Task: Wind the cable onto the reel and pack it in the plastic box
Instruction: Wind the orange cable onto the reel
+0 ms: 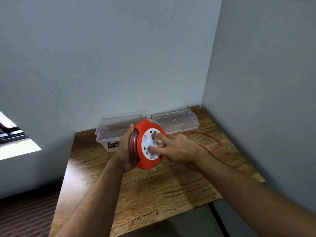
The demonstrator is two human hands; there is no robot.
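An orange cable reel [145, 129] with a white socket face is held tilted above the wooden table [153, 189]. My left hand [126, 149] grips its left rim, where wound cable shows. The fingers of my right hand [172, 146] press on the white face. A loose orange cable [214, 139] loops across the table to the right of the reel and runs under my right wrist. Behind the reel stands the clear plastic box [111, 132], open. Its clear lid [176, 122] lies flat to the right of it.
The table stands in a corner with grey walls behind and to the right. Its left and front edges drop to a dark floor. A bright window [15, 139] is at the left.
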